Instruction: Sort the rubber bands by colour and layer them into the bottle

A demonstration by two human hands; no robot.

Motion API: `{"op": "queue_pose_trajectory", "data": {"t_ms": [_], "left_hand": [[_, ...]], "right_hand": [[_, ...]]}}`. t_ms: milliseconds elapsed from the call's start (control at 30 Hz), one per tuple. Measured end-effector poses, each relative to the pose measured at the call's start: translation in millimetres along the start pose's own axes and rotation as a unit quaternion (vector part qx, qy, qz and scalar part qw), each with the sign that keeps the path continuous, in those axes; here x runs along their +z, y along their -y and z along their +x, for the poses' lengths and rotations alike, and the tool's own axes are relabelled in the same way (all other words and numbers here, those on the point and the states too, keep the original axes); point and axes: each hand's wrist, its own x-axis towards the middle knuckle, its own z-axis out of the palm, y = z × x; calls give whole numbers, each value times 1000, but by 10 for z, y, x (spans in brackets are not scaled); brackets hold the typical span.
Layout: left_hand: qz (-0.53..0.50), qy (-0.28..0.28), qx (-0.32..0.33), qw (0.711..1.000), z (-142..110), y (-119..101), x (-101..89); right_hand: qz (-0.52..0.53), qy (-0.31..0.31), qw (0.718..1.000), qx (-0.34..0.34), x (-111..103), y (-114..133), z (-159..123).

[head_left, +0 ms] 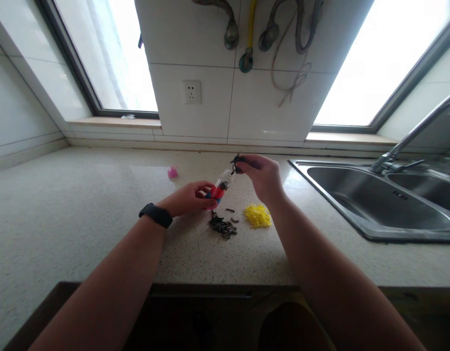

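Observation:
My left hand [195,198] is closed around a small clear plastic bottle [225,178], tilted with its mouth up to the right. Inside show red and blue pieces, with some black ones above them. At the bottle's mouth, my right hand [261,174] pinches a clump of black elastic bands [236,164]. Below the bottle, more black bands lie in a loose pile [221,225] on the counter, a few of them apart from it. A heap of yellow elastic bands [257,216] sits to the right, near my right forearm.
A pink cap [172,171] lies on the speckled countertop [100,204], left of the bottle. At the right is a steel double sink [371,197] with a faucet [411,131]. Behind the counter rises a tiled wall with a socket [192,92] and pipes above.

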Motion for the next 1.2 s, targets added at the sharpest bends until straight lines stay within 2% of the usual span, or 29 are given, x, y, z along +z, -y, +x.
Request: {"op": "queue_pose_trajectory", "data": {"t_ms": [133, 367, 600, 900, 1100, 1200], "left_hand": [[6, -2, 0, 1000, -7, -28, 15], [15, -11, -8, 1000, -6, -52, 34], [40, -25, -1, 999, -1, -37, 20], [33, -31, 8, 999, 23, 32, 1], [34, -31, 5, 999, 29, 44, -3], [27, -32, 5, 999, 27, 44, -6]], "right_hand": [[-66, 14, 998, -19, 30, 17, -44], [-107, 56, 991, -55, -8, 81, -91], [-219, 116, 965, -91, -78, 168, -68], [-256, 166, 942, -136, -96, 212, -85], [-286, 164, 935, -132, -86, 188, -88], [-291, 166, 930, -150, -79, 181, -98]]}}
